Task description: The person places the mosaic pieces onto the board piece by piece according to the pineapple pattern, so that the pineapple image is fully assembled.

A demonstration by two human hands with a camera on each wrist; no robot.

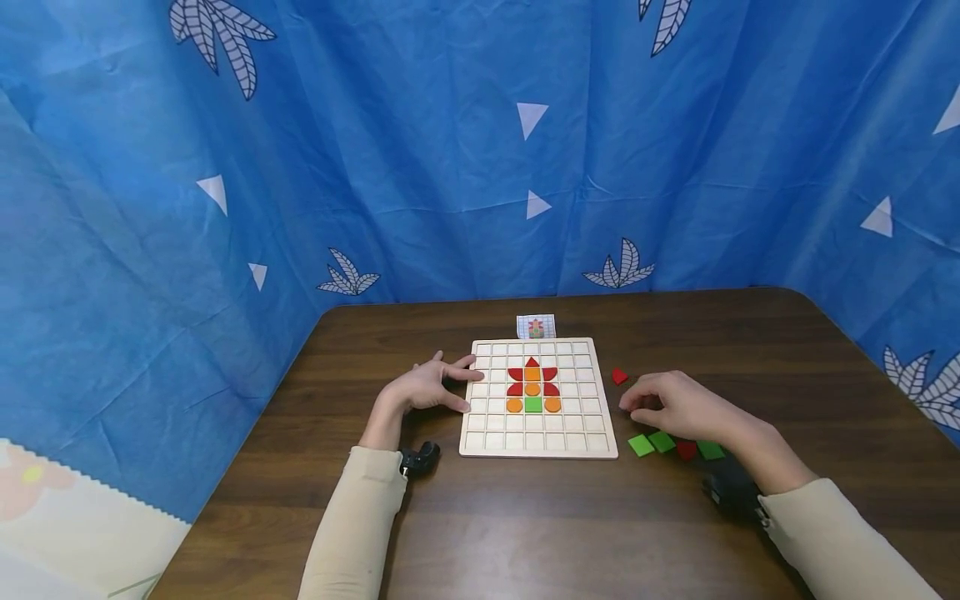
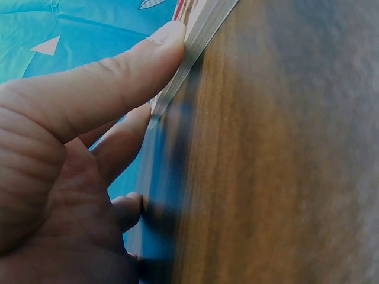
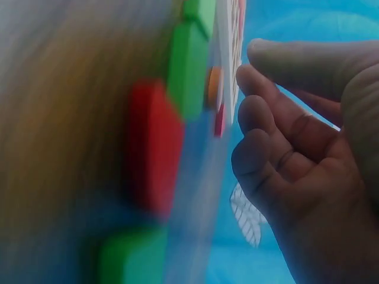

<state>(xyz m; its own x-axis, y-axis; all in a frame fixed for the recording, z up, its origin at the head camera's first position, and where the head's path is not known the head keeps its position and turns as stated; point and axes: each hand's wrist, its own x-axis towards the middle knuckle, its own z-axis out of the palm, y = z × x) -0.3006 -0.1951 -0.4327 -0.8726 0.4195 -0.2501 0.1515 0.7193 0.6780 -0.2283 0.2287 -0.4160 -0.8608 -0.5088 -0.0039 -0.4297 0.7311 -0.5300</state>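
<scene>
A pale wooden grid board [image 1: 491, 444] lies on the table. Red pieces, including a triangle [image 1: 532, 362], sit in its cells with an orange square [image 1: 532, 374], orange discs [image 1: 514, 405] and a light green square [image 1: 533, 405]. My left hand [image 1: 429, 385] rests thumb and fingertips, spread apart, on the board's left edge. Right of the board hovers my right hand [image 1: 678, 404], fingers bent loosely, nothing visible in its grasp. Just ahead of those fingers, in the right wrist view, an orange piece [image 3: 214, 87] stands beyond the green ones; the head view does not show it.
Several loose pieces lie near the right hand: a light green square [image 1: 641, 445], green squares [image 1: 662, 441] and a red piece [image 1: 686, 450]. Another red piece [image 1: 619, 376] is beside the board's right edge. A small pattern card [image 1: 536, 325] lies behind the board. Blue curtain [image 1: 465, 167] surrounds the table.
</scene>
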